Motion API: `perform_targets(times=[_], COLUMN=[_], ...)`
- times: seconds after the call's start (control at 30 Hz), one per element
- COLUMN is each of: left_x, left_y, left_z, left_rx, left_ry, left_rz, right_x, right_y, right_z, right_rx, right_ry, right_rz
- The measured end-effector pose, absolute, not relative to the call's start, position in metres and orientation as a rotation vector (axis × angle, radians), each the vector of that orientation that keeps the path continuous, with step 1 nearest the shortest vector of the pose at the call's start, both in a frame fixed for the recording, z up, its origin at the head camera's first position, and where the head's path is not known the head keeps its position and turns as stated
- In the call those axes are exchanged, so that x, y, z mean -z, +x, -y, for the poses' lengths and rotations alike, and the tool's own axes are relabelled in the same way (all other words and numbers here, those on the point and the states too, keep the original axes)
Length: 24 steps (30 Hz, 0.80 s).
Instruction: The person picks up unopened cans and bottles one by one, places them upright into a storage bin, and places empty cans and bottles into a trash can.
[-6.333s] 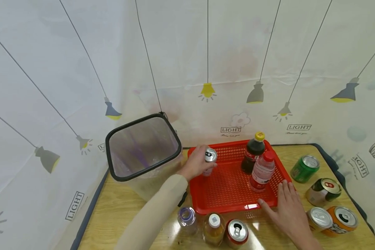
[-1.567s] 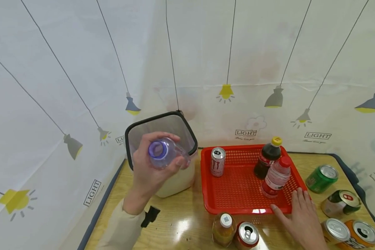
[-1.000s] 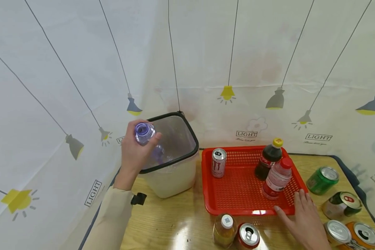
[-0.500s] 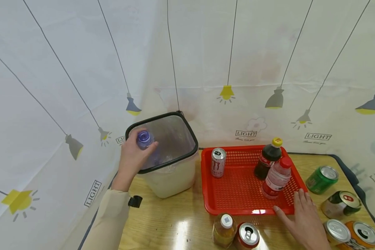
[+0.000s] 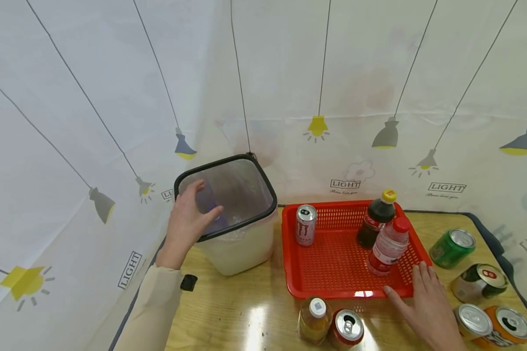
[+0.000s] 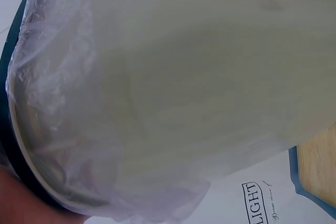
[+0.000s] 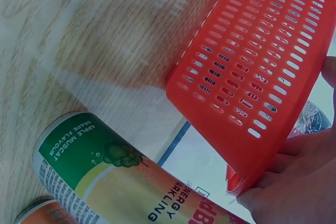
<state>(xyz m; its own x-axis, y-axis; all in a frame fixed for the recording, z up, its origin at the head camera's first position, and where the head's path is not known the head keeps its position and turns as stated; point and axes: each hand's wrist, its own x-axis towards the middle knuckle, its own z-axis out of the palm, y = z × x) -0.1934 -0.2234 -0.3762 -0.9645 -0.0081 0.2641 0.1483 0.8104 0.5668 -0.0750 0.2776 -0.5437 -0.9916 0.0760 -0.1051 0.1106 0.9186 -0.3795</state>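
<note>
And here at the left of the red basket [image 5: 334,273], the left hand [image 5: 186,223] hangs at the mouth of the pale bin [image 5: 246,249], thumb parted from the fingers, nothing in its grasp: released! Whether it touches the black rim, I cannot tell. Inside the bin there's a purple-tinted shape [image 5: 210,199], too blurred to name, and the left wrist view catches crinkled clear liner [image 6: 55,98] along the wall. Over at the basket's near right corner, the right hand [image 5: 431,308] rests on the rim, fingers laid out, unclenched. Look into the basket: pink can [image 5: 305,229] upright in the far left corner, yellow-capped cola bottle [image 5: 372,226] standing toward the far right, and the red-capped pink bottle [image 5: 385,253] upright just nearer than the cola. Just off the basket's near edge, side by side, stand the white-capped amber bottle [image 5: 313,329] and a red can [image 5: 348,334]. To the basket's right it's a line-up on the wooden worktop [image 5: 228,317]: green can [image 5: 450,251] farthest back, then a beige-and-dark-green can [image 5: 476,286], then, nearest, a silver-topped can [image 5: 472,322] with an orange can [image 5: 507,329] just beside it. From the right wrist, that silver-topped one reads "GRAPE FLAVOUR". Beyond the basket hangs a pale backdrop [image 5: 272,63] printed with lamps.
</note>
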Motion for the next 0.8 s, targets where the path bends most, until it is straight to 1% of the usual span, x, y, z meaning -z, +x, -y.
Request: perform_targets(times=[0.2,0.43,0.63,0.8], left_x=[0.379,0.390,0.401,0.409], left_y=[-0.189,-0.177,-0.160,-0.152], left_z=[0.227,0.239,0.253,0.259], left_rx=[0.950,0.901,0.898,0.889], left_ry=[-0.114,-0.265,-0.238,-0.208], left_rz=[2.640,2.533,2.605,2.725], right_x=[0.542,0.543,0.539,0.530], right_y=[-0.075,-0.076,-0.076,-0.070], right_z=[-0.277,-0.276,-0.276,-0.277], right_rx=[0.599,0.598,0.603,0.714], right_ry=[0.140,0.125,0.122,0.098], right_rz=[-2.994,-3.004,-2.978,-2.959])
